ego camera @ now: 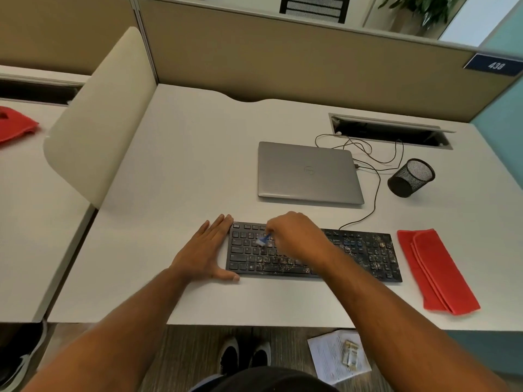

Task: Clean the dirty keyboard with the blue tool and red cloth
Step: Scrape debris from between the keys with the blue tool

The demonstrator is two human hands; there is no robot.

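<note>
Head view: brushing step underway. Right hand (297, 236) pinches the blue tool (264, 239), fingers curled round its handle, white tip down on the upper-left keys of the keyboard (365, 254). Tool's long axis slants from the hand down-left toward the person, tip pointing left. Left hand (208, 250) lies flat and open on the desk (184, 165), fingers straight along the keyboard's left end, apparently bracing it. Keyboard sits at the near desk edge, long axis left-right, cable running back toward the laptop (308, 172). Pale specks still cover the middle and right keys, so most brushing looks undone. Next likely: work the tip rightward along the rows. Red cloth (435, 273) lies folded just right of the keyboard, untouched; wiping comes later.
</note>
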